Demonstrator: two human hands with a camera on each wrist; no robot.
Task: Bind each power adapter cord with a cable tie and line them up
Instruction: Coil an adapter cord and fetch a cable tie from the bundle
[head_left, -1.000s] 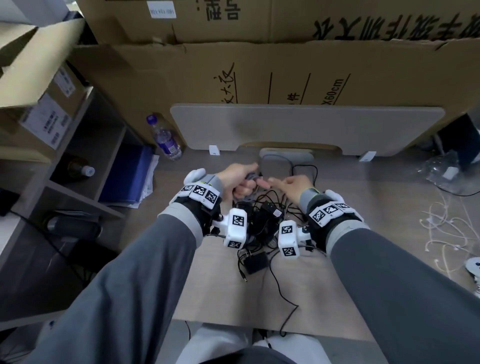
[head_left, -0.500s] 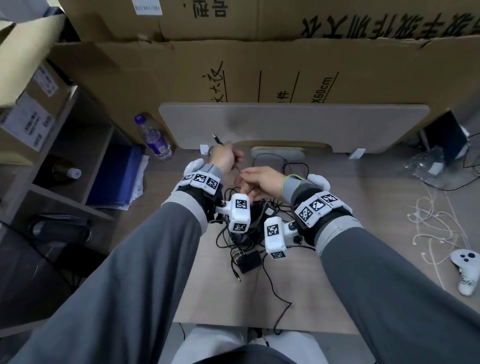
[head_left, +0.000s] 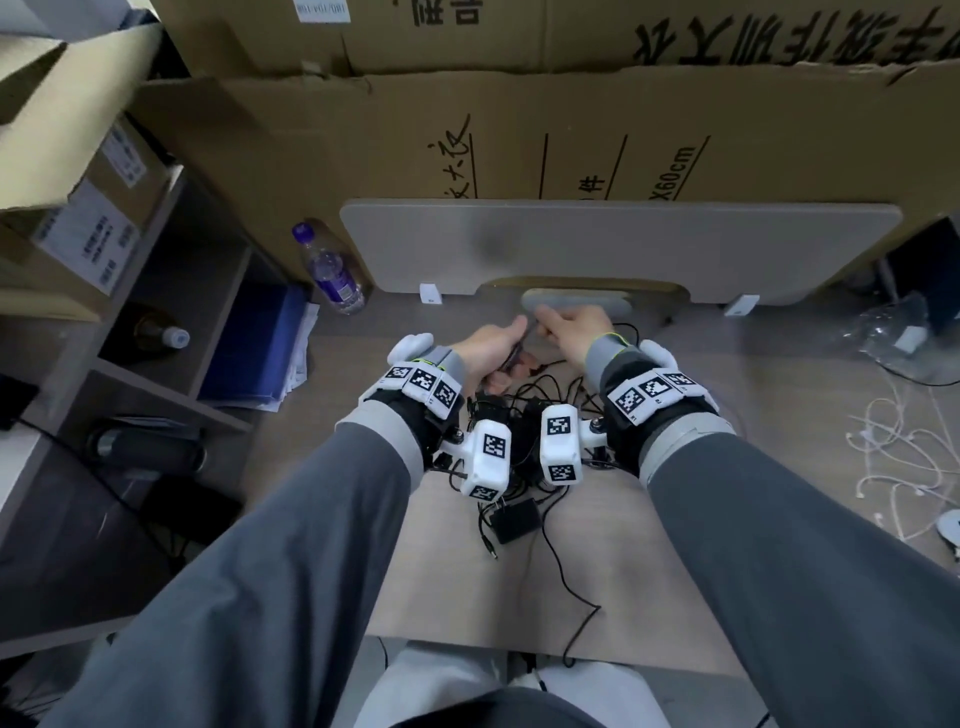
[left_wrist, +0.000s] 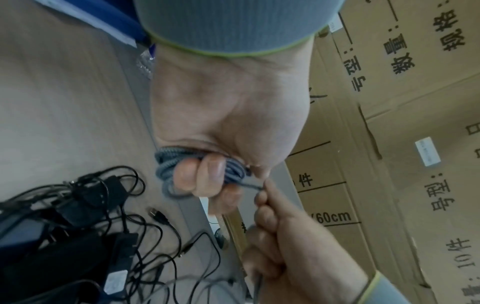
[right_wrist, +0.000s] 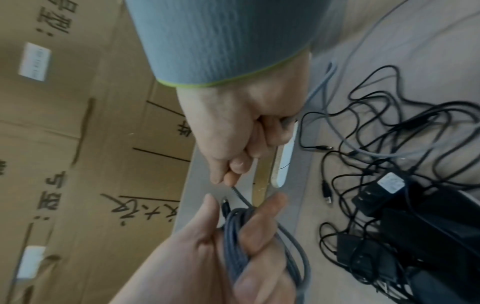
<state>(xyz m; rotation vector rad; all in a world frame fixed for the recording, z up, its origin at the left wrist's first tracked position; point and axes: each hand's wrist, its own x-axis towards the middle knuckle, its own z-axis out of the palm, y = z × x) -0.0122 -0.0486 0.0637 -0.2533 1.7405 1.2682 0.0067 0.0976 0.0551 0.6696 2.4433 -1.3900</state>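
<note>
Head view: the cardboard boxes (head_left: 519, 145) behind the counter (head_left: 467, 597) carry black print, of which "X60cm" reads clearly, beside a handwritten scrawl and a character "件"; the left wrist view shows "60cm" and "10件" on the same boxes, with small white labels too blurred to read. A white label on one black adapter (right_wrist: 391, 183) is also illegible.

Both forearms, in grey sleeves with marker-covered wrist units, reach forward and meet over the far edge of the counter, in front of a grey panel (head_left: 618, 249). The left hand (head_left: 488, 348) is clenched round a coil of grey braided cord (left_wrist: 166, 170), its fingers (left_wrist: 205, 174) curled over the loops and the thumb up. The right hand (head_left: 566, 327) pinches one thin strand of that cord (right_wrist: 240, 194) between thumb and forefinger, just beside the left hand's thumb, the strand running taut from the coil; its other fingers are curled in.

Below the wrists a tangle of thin black cords (head_left: 524, 410) and blocky black adapters lies on the pale wood-grain counter; one small adapter (head_left: 514, 519) sits nearest the person, its cord trailing off the near edge. A clear bottle (head_left: 330, 270) with a purple cap and label leans at the panel's left end. White cables (head_left: 893, 447) lie loose on the right.
</note>
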